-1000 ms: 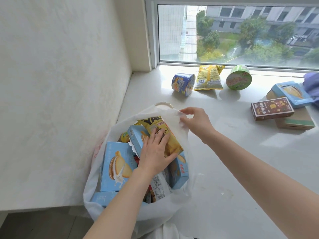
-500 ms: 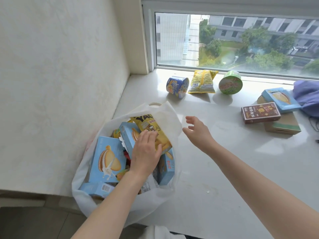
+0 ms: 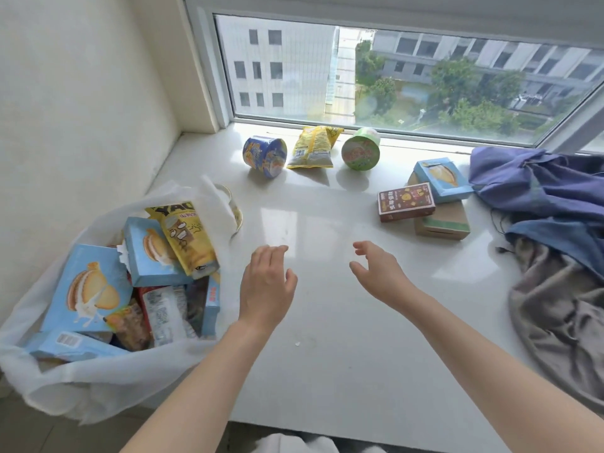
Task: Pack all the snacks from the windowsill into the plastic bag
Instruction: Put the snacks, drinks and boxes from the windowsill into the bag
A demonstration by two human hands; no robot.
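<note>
- Along the far edge of the windowsill [image 3: 327,289], under the glass, I see three snacks waiting: a blue tub [image 3: 264,155] on its side, a yellow crisp packet [image 3: 313,147] and a green tub [image 3: 361,149], also tipped over.
- Toward the right edge, a light-blue box [image 3: 441,176] lies on a brown carton [image 3: 441,223], with a dark red box [image 3: 406,202] touching the front of that stack.
- Over the windowsill's near middle, the left grip [image 3: 266,282] and the right grip [image 3: 379,273] both hover released, fingers loosely curved, holding nothing.
- At the near left corner the plastic bag [image 3: 98,387] slumps with its mouth open, already well filled with boxes.
- As I judge it, the tubs are light, stiff and liable to roll, so I would take one round its wall from above.
- I judge the packet soft, air-filled and crushable, best pinched at a sealed end.
- To me the boxes look rigid and light, so I would grasp them across the narrow sides.
- I expect the bag's film to be limp, so one grip may need to hold its rim open.
</note>
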